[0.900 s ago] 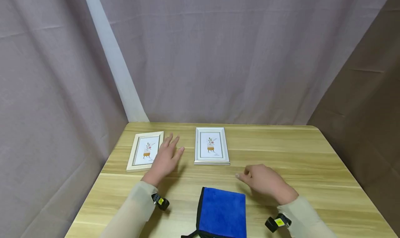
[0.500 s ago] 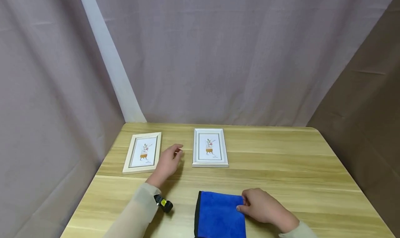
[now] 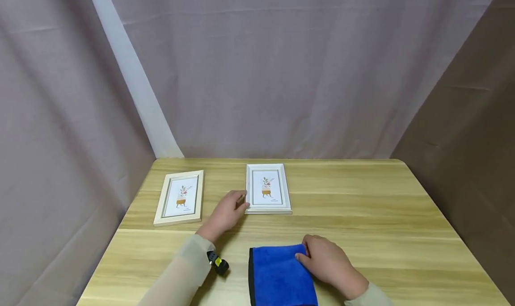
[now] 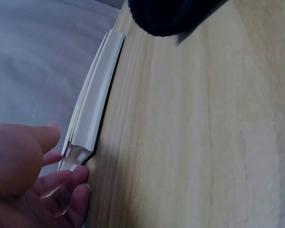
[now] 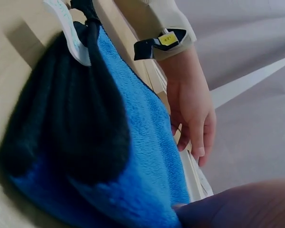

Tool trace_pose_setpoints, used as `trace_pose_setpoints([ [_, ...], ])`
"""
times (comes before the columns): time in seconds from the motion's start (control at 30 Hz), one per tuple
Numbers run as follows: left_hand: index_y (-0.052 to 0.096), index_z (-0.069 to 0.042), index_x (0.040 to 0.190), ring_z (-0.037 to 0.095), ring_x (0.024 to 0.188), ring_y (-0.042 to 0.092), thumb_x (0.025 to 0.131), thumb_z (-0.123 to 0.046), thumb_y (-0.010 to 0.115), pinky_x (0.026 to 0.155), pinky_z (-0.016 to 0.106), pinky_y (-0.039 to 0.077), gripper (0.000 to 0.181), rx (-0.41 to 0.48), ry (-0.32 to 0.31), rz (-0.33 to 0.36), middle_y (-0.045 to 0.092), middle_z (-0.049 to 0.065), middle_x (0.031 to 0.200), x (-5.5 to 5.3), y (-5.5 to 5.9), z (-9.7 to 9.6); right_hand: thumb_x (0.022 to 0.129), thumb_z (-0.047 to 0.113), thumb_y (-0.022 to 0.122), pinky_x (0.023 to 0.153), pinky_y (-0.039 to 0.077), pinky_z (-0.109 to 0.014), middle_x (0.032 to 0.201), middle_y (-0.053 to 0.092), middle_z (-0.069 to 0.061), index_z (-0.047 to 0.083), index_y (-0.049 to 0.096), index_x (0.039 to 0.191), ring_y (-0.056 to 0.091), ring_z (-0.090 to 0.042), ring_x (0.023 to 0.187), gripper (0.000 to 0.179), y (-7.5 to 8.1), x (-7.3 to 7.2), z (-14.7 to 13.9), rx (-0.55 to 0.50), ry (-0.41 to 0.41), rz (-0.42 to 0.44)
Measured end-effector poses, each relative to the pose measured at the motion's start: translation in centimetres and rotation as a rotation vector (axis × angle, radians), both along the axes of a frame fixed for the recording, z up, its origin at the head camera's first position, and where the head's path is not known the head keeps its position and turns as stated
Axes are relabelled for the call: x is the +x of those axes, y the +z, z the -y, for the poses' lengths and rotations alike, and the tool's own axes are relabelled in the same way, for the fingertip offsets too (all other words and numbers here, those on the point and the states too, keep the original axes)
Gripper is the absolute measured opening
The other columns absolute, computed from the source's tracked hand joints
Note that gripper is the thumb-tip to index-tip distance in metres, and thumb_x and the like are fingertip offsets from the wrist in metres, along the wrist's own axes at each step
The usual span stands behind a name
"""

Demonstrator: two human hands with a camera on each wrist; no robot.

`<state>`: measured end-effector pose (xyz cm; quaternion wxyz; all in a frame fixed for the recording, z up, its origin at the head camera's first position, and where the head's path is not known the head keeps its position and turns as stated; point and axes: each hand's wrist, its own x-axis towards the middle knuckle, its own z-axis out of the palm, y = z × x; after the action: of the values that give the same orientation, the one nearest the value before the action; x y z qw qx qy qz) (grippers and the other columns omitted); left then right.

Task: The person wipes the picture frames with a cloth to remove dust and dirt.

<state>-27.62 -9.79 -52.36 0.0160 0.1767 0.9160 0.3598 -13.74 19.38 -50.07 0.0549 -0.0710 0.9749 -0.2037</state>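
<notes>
**Both hands have landed: one on the cloth, one at the frame**

The blue cloth (image 3: 281, 274) lies folded at the near edge of the table (image 3: 362, 207), roughly at its middle, black trim along its left side. My right hand (image 3: 327, 263) now rests on the cloth's far right corner, fingers curled over the edge and gripping it; half a second ago it had only just reached that corner, and shortly before that it hung in the air above bare wood. In the right wrist view the blue cloth (image 5: 147, 156) fills the frame, and how far my fingers close on it is mostly hidden there.

Beyond the cloth, toward the far edge, the silver-white picture frame (image 3: 267, 189) lies flat. My left hand (image 3: 228, 213) has slid rightwards across the table and now touches the frame's near left corner. The left wrist view shows my fingertips (image 4: 69, 183) curling under and around that corner of the frame (image 4: 92, 111), thumb above, so I judge it a light pinch rather than a firm hold. The frame looks flat on the table.

Further left, near the table's left edge, the cream wooden frame (image 3: 179, 198) lies flat, well apart from my left hand now.

I read both approaches as finished: each hand is in contact with its thing, and nothing has been lifted yet.
</notes>
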Motion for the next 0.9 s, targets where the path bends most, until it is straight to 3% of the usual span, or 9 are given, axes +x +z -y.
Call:
trace_pose_setpoints([
  [0.2, 0.059, -0.008, 0.158, 0.039, 0.148, 0.053, 0.113, -0.027, 0.066, 0.123, 0.056, 0.042, 0.049, -0.042, -0.02, -0.006, 0.058, 0.018, 0.158, -0.5, -0.1, -0.4, 0.099, 0.022, 0.084, 0.059, 0.04, -0.035, 0.072, 0.05, 0.008, 0.02, 0.059, 0.09, 0.048, -0.013, 0.064, 0.027, 0.2, 0.2, 0.0, -0.033, -0.018, -0.084],
  [0.43, 0.053, -0.007, 0.163, 0.039, 0.152, 0.049, 0.113, -0.028, 0.066, 0.125, 0.054, 0.039, 0.056, -0.05, -0.012, 0.03, 0.055, 0.018, 0.162, -0.4, -0.3, -0.5, 0.103, 0.016, 0.08, 0.064, 0.045, -0.035, 0.08, 0.055, 0.007, 0.018, 0.063, 0.103, 0.051, -0.013, 0.07, 0.017, 1.5, -0.6, -0.3, -0.075, 0.011, -0.142],
  [0.7, 0.053, -0.014, 0.164, 0.037, 0.151, 0.051, 0.111, -0.03, 0.069, 0.125, 0.054, 0.04, 0.057, -0.062, -0.013, 0.026, 0.056, 0.015, 0.162, -0.8, -0.4, -0.4, 0.103, 0.01, 0.077, 0.067, 0.053, -0.04, 0.091, 0.069, 0.002, 0.016, 0.068, 0.106, 0.057, -0.014, 0.075, 0.011, 3.8, -3.7, -2.1, 0.014, 0.101, -0.216],
  [0.9, 0.057, -0.016, 0.161, 0.038, 0.148, 0.054, 0.111, -0.031, 0.07, 0.122, 0.056, 0.042, 0.054, -0.076, -0.005, 0.008, 0.06, 0.015, 0.158, -0.7, -0.3, -0.4, 0.105, 0.006, 0.074, 0.08, 0.06, -0.045, 0.099, 0.074, -0.001, 0.015, 0.072, 0.108, 0.066, -0.018, 0.086, 0.01, 4.9, -6.9, -2.7, -0.02, 0.159, -0.216],
])
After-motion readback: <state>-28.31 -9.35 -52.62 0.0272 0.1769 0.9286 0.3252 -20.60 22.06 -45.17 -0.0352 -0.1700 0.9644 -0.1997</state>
